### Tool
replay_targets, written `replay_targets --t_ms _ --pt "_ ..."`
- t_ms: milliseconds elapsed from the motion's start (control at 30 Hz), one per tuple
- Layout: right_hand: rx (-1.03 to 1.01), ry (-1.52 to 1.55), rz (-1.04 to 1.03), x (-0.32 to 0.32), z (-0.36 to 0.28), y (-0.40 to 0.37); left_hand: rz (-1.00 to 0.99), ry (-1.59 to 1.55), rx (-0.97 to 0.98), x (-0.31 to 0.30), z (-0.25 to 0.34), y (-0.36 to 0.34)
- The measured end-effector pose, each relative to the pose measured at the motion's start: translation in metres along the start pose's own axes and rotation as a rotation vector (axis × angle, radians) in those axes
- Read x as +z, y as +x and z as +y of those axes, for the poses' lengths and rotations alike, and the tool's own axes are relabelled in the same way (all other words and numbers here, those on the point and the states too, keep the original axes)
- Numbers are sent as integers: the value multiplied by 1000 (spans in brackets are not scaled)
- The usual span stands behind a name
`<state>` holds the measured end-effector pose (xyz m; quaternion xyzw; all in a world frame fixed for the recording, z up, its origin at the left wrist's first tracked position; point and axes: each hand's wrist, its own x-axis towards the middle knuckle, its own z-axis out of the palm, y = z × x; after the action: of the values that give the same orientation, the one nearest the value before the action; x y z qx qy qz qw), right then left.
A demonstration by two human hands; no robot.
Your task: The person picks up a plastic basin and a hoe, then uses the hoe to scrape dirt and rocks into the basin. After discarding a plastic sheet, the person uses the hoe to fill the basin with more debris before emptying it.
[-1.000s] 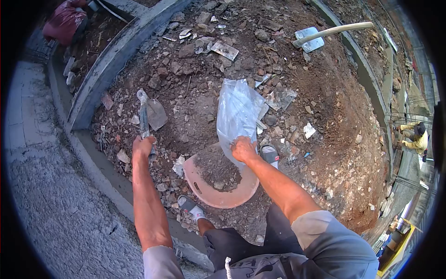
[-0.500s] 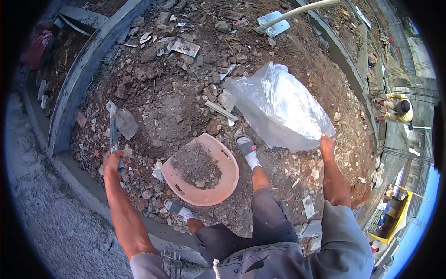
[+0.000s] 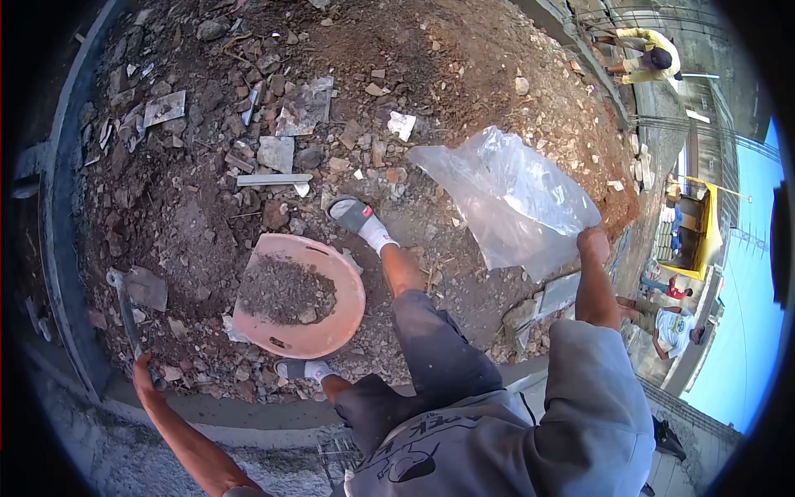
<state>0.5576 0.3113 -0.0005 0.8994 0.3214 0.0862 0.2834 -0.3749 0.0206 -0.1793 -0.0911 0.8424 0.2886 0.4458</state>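
Observation:
My left hand [image 3: 145,374] is closed round the handle of a hoe [image 3: 129,315] at the far left. The hoe's flat grey blade [image 3: 147,288] is against the rubble. At the right, my right hand [image 3: 593,242] grips one edge of a clear plastic sheet [image 3: 513,199], perhaps a bag, which hangs creased and spread out over the ground. Between my feet and the hoe sits a pink plastic scoop pan [image 3: 335,319] with cut-out grips. Grey soil and small stones [image 3: 286,290] lie in it.
Broken bricks, tiles and a pale strip [image 3: 273,179] litter the dirt. A concrete beam [image 3: 66,199] borders the left. One person in yellow [image 3: 654,54] bends at upper right; another in a white shirt [image 3: 675,329] is at the right, near a yellow-framed stall [image 3: 704,232].
My view has turned to the right, so the pan and hoe appear further left. The plastic sheet has shifted and hangs flatter, still in my right hand. A person in white has come into view.

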Motion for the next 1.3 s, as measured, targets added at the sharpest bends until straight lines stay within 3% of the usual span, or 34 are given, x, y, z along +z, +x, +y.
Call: replay_targets --t_ms 67,167,233,267,300,333,367,400,467,500,533,600,667,800,833,900,933,1000,1033,1133,1300 --pt "190 -23 108 11 69 29 -15 -4 8 5 8 -4" --pt "354 23 97 -1 128 42 -22 -9 -5 24 23 -14" --pt "282 120 183 8 112 25 32 69 -34 38 29 -10" --pt "195 219 220 44 105 35 59 140 -7 54 33 -16" --pt "223 321 186 39 54 -3 94 206 24 67 34 -27" --pt "129 356 167 63 16 -27 136 269 57 76 36 -31" --pt "37 398 6 93 -20 -54 148 297 111 76 25 -10" --pt "-202 525 -74 131 -50 -80 167 327 159 76 7 9" --pt "-242 510 -339 184 -138 -139 214 375 325 91 -18 23" --pt "-311 467 -563 157 -177 -183 228 532 354 101 -20 17" --pt "-457 564 -610 152 -210 -227 239 695 381 116 -18 5" --pt "-630 794 -904 105 -256 -310 149 655 436 136 -29 -5" --pt "-951 894 -914 88 -287 -382 117 723 420 159 -26 -42" --pt "-1228 859 -1001 46 -291 -442 130 853 445 172 -49 -36" --pt "-1202 833 -1047 43 -287 -443 191 816 514 167 -67 -10" --pt "-1182 682 -1019 31 -276 -432 94 742 428 159 -59 -3" --pt "-1146 646 -1034 65 -286 -433 64 619 413 152 -49 -15" --pt "-1185 549 -985 55 -282 -426 -111 315 279 124 -37 -23" --pt "-1224 570 -953 62 -284 -428 -100 237 298 112 -32 -33" --pt "-1135 662 -1186 93 -305 -451 -201 -254 63 89 -12 -106" --pt "-1126 605 -1240 97 -340 -553 -174 -495 139 113 -114 -115"
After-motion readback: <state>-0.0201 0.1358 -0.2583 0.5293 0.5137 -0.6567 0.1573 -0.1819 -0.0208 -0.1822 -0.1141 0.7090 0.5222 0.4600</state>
